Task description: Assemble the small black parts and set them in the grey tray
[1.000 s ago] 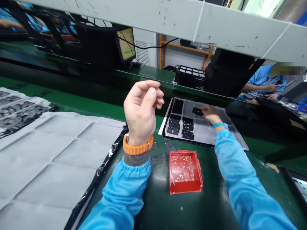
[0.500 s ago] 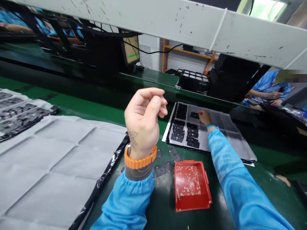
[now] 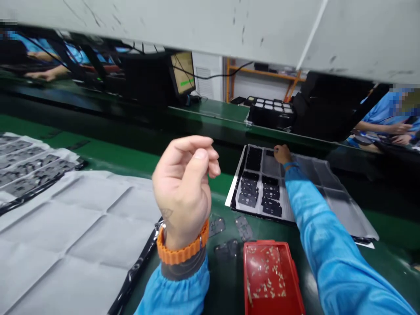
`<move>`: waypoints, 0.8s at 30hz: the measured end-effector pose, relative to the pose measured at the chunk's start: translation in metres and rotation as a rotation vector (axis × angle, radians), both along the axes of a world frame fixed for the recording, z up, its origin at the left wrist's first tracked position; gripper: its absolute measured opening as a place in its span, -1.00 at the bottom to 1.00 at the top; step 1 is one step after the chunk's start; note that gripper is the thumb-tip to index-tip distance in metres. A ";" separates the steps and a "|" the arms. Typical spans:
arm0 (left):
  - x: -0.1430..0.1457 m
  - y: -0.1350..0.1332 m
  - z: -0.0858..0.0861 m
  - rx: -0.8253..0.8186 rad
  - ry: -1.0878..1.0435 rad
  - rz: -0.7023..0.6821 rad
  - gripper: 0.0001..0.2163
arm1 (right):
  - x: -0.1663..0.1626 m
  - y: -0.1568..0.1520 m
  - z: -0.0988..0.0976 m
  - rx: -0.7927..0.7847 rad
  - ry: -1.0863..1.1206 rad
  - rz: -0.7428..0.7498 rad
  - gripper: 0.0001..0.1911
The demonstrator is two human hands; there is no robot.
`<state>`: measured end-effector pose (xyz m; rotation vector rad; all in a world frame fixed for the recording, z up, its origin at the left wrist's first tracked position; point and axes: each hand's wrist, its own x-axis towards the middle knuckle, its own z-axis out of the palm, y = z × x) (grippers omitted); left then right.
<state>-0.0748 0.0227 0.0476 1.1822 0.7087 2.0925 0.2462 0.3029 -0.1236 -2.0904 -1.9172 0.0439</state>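
My left hand (image 3: 183, 188), with an orange watch strap (image 3: 182, 245) at the wrist, is raised above the bench. Its fingers are loosely curled in towards the thumb, and nothing shows between them. Further off, my right hand (image 3: 282, 154) reaches over a tray lined with translucent sheet (image 3: 287, 205). Its fingers are closed at the edge of a thin black plate (image 3: 269, 153), near the back of one compartment. Similar dark plates (image 3: 248, 194) lie overlapped in the left compartments, and a tight black stack (image 3: 253, 158) fills the back left one.
A red bin (image 3: 247, 280) with small pale bits stands at the front. Loose dark plates (image 3: 243, 228) lie behind it. A white-lined tray (image 3: 82, 227) is at left, beside another holding parts (image 3: 39, 170). A grey beam (image 3: 197, 30) crosses above. Co-workers sit behind.
My right hand has moved towards the tray's back with the black plate. My left hand appears lower and further left, still curled. The view has shifted, so the bin appears lower.
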 end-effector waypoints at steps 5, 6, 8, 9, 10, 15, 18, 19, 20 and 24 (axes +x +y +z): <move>0.003 0.001 0.003 0.011 0.069 0.032 -0.91 | 0.005 -0.010 -0.013 -0.012 -0.082 0.078 -0.59; 0.003 0.001 0.003 0.007 0.068 0.026 -0.92 | 0.005 -0.012 -0.013 -0.009 -0.088 0.079 -0.59; 0.004 0.002 0.002 0.002 0.059 0.011 -0.95 | 0.001 -0.017 -0.011 0.008 -0.089 0.072 -0.60; 0.004 0.003 0.001 0.004 0.053 0.007 -0.97 | -0.002 -0.019 -0.009 0.019 -0.084 0.068 -0.61; 0.004 0.003 0.000 0.010 0.048 0.008 -0.99 | -0.004 -0.022 -0.007 0.029 -0.078 0.066 -0.61; 0.003 0.002 -0.006 0.035 0.076 0.021 -0.95 | -0.012 -0.043 0.024 0.075 -0.019 0.096 -0.68; 0.004 0.003 -0.005 0.041 0.195 0.018 -0.91 | -0.013 -0.070 0.059 0.140 0.036 0.153 -0.67; 0.004 0.005 -0.006 0.036 0.270 -0.001 -0.89 | -0.013 -0.084 0.073 0.168 0.062 0.175 -0.66; 0.004 0.007 -0.008 0.021 0.368 -0.032 -0.86 | -0.013 -0.101 0.086 0.195 0.093 0.192 -0.65; 0.004 0.010 -0.040 -0.260 1.099 -0.199 -0.82 | -0.013 -0.201 0.132 0.356 0.248 0.235 -0.66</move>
